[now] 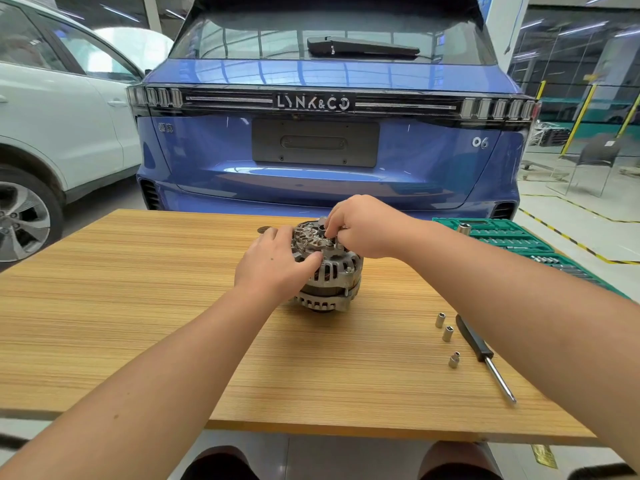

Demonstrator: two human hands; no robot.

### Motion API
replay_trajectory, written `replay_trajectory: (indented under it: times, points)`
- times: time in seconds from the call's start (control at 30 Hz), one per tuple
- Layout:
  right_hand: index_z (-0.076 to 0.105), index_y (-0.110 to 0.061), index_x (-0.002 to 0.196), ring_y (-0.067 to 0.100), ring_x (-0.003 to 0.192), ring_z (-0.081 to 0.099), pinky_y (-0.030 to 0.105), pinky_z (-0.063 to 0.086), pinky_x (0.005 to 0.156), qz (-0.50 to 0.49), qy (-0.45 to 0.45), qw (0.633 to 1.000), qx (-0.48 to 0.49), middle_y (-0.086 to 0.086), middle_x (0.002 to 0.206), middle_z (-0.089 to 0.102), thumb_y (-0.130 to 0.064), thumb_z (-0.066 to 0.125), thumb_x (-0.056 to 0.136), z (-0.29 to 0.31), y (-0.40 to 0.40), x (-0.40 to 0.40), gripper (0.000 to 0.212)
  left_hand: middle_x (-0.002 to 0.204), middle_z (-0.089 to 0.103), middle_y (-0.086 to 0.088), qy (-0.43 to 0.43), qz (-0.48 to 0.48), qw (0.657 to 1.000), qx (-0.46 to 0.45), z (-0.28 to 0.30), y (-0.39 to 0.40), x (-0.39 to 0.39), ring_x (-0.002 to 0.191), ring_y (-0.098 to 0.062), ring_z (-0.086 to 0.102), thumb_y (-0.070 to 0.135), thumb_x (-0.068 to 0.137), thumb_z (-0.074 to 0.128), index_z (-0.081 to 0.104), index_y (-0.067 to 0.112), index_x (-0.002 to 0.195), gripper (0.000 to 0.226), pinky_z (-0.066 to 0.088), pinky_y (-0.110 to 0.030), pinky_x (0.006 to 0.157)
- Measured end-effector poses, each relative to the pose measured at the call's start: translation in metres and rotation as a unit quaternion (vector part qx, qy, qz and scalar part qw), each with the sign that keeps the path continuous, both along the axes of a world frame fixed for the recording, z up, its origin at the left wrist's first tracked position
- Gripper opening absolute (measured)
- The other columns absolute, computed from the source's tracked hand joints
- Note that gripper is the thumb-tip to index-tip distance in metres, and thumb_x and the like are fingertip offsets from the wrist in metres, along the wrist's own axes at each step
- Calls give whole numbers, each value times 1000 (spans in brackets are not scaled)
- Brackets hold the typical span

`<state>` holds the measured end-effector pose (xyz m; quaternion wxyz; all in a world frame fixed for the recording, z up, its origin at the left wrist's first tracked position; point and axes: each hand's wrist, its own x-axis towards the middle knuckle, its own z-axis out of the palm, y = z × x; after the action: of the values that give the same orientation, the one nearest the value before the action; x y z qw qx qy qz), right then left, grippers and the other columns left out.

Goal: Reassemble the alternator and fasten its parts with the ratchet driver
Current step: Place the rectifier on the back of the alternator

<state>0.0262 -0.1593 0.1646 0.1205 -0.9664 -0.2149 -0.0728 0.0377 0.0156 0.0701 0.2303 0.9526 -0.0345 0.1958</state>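
The grey metal alternator (334, 275) stands on the wooden table (138, 306), its open rear end up. My left hand (273, 261) grips its left side, thumb across the top edge. My right hand (363, 226) reaches over the top from the right, and its fingertips pinch a small part on the upper face. What that part is, the fingers hide. The black-handled driver (483, 355) lies on the table at the right, with three small sockets (447, 333) beside it.
A green socket-set case (512, 237) lies open at the table's back right corner. A dark round piece (264, 229) sits behind the alternator. A blue car (329, 143) stands just beyond the table, a white car (62, 133) to the left.
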Motion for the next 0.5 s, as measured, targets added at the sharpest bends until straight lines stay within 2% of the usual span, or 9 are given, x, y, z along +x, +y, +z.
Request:
replay_trajectory:
  times: [0.1,0.2,0.33,0.5]
  points:
    - [77,-20,112,19,113,60,42,54,97,3,-4,1000,-8,-3,125,68,-5,50,92,0,3,-1,37,136,54,3,2,-1,1000,-1,1,0,0,123,-22,52,70,87,48,45,27,141,69,37,-35,82]
    - [77,-20,113,19,113,60,37,53,98,4,14,1000,17,-3,125,68,-4,49,92,1,2,-2,38,136,55,2,4,6,1000,-6,1,0,0,123,-22,52,68,87,49,45,25,141,69,35,-34,81]
    - [77,-21,109,20,108,62,37,56,92,-2,4,1000,4,-3,117,71,-6,51,91,3,2,-3,35,138,55,1,7,4,1000,4,3,2,1,122,-24,53,68,87,49,44,24,142,71,35,-34,80]
    - [77,-20,108,16,104,63,24,49,79,9,48,998,47,-4,118,71,-6,53,91,5,2,-1,33,140,54,2,14,2,1000,7,4,4,2,123,-24,54,68,87,49,43,25,143,70,34,-34,80]
